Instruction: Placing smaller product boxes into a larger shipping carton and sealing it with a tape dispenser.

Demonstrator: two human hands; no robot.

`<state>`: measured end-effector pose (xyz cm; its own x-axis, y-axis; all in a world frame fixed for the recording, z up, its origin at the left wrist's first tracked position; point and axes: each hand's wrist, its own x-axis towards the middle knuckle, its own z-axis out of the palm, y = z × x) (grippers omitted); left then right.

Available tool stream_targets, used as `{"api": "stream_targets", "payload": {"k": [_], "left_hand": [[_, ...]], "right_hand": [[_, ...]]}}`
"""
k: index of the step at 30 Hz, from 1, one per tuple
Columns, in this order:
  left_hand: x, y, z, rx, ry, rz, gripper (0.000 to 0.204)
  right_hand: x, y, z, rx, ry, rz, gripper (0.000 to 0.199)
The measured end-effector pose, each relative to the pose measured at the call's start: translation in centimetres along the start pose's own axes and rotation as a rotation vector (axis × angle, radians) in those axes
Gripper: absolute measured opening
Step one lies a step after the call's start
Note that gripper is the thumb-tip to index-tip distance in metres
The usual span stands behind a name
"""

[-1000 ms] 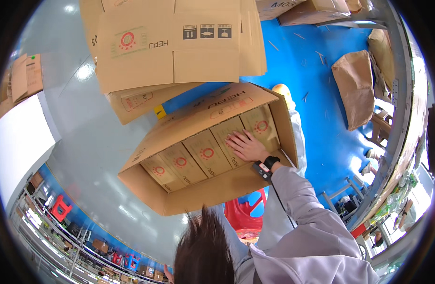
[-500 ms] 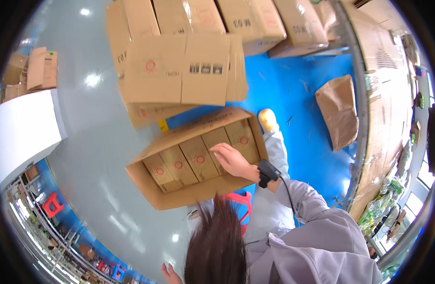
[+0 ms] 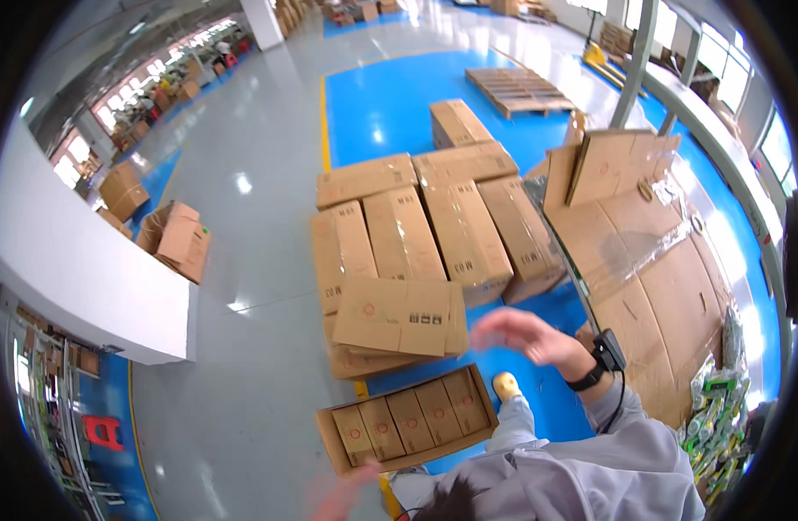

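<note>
My right hand [image 3: 522,335] is raised over the blue floor, empty, its fingers stretched out and a little blurred. It is nearest to the stack of flattened cardboard cartons [image 3: 386,314]. Below that stack stands an open carton [image 3: 331,445] holding a row of several small brown boxes [image 3: 411,418] with red marks. My left hand [image 3: 342,495] is low in the picture, beside the carton's near edge, and smeared by motion. Nothing can be made out in it, and its fingers do not show clearly.
Several taped cartons [image 3: 403,234] stand beyond the flattened stack. To the right lie large cardboard sheets [image 3: 655,300] with plastic wrap, and a heap of green-and-clear plastic packets [image 3: 720,399]. A wooden pallet [image 3: 518,89] lies farther off. A white pillar [image 3: 86,234] rises at left.
The view has tipped up, showing more of the hall. My right hand has left the small boxes and moved up and right. My left hand has come nearer the open carton.
</note>
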<state>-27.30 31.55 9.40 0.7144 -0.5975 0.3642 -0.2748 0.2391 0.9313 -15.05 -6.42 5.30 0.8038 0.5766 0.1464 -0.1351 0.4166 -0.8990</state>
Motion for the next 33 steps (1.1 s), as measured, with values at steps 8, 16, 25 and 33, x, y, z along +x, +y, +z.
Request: {"api": "stream_targets", "payload": {"k": [8, 16, 25, 33], "left_hand": [[5.2, 6.1, 1.8, -0.103, -0.798, 0.152, 0.053], [-2.1, 9.4, -0.4, 0.055, -0.706, 0.29, 0.035], [-7.5, 10.0, 0.0, -0.577, -0.187, 1.053, 0.053], [-1.3, 3.5, 2.0, -0.28, -0.178, 0.067, 0.097]], "right_hand": [[-1.1, -6.0, 13.4, -0.004, -1.173, -0.106, 0.065], [-0.9, -5.1, 13.7, 0.019, -1.042, -0.101, 0.028], [3.0, -6.3, 14.4, 0.055, -1.289, -0.235, 0.029], [-0.1, -11.1, 12.0, -0.415, -1.38, -0.23, 0.033]]}}
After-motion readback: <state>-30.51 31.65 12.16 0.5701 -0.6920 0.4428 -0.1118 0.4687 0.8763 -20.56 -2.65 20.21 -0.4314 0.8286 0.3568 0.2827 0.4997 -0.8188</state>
